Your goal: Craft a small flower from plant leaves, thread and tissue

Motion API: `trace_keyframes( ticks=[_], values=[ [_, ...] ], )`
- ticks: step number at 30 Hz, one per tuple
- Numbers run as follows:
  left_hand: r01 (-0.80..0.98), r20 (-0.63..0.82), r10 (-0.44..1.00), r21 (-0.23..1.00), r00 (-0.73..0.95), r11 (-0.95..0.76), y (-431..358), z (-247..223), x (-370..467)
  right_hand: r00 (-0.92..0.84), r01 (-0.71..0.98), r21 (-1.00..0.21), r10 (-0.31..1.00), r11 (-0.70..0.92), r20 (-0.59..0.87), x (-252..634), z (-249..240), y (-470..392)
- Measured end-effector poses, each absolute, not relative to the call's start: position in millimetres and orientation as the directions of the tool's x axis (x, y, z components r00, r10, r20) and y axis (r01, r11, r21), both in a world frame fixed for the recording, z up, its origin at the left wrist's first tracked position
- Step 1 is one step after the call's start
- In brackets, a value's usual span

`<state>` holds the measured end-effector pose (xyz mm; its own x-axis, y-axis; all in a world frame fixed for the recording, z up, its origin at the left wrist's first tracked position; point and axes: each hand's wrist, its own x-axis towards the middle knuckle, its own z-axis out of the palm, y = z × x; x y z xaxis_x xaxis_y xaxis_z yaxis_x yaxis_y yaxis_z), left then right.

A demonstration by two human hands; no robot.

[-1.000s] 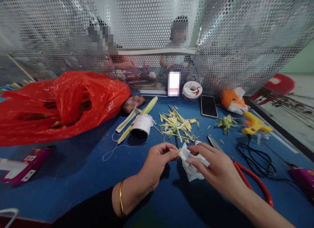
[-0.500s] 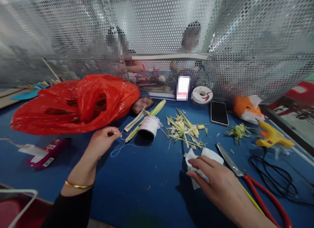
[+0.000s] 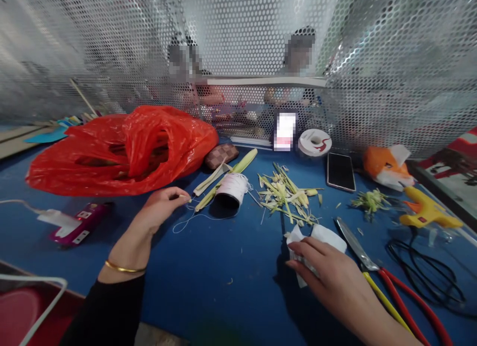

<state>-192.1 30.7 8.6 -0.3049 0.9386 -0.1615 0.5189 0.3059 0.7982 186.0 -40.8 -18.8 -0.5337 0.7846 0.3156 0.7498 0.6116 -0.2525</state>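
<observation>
Left hand (image 3: 164, 207) stretched forward, thumb and forefinger pinching, and here's the right hand (image 3: 328, 266), palm down, fingers bent!

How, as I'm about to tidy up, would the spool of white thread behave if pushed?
The spool would probably roll sideways, being round and on its side. Its loose thread might trail or snag. It could be light: the near end looks hollow.

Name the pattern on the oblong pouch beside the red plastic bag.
The pouch has brown checks; see the head view.
</observation>
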Motion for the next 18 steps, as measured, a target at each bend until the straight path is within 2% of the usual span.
trace_keyframes(
  ticks=[2, 4, 5, 9, 13, 18],
  values=[
    [0.258, -0.186, 0.958, 0.936, -0.217, 0.240, 24, 18, -195, -0.527, 0.754, -0.257, 0.790, 0.604, 0.313, 187, -18, -42],
    [0.072, -0.153, 0.979, 0.984, -0.137, 0.164, 18, 25, -196, -0.529, 0.753, -0.261, 0.792, 0.603, 0.306, 186, -17, -43],
    [0.041, -0.134, 0.984, 0.989, -0.117, 0.139, 16, 28, -195, -0.530, 0.753, -0.263, 0.793, 0.603, 0.301, 185, -17, -43],
    [0.216, -0.108, 0.993, 0.970, -0.043, 0.114, 13, 31, -181, -0.536, 0.752, -0.269, 0.796, 0.601, 0.281, 182, -17, -45],
    [0.383, -0.157, 0.982, 0.918, 0.102, 0.107, 16, 26, -157, -0.545, 0.755, -0.273, 0.802, 0.596, 0.243, 180, -18, -44],
    [0.469, -0.270, 0.960, 0.859, 0.074, 0.206, 18, 24, -150, -0.547, 0.770, -0.264, 0.814, 0.581, 0.197, 177, -18, -45]
  ],
)
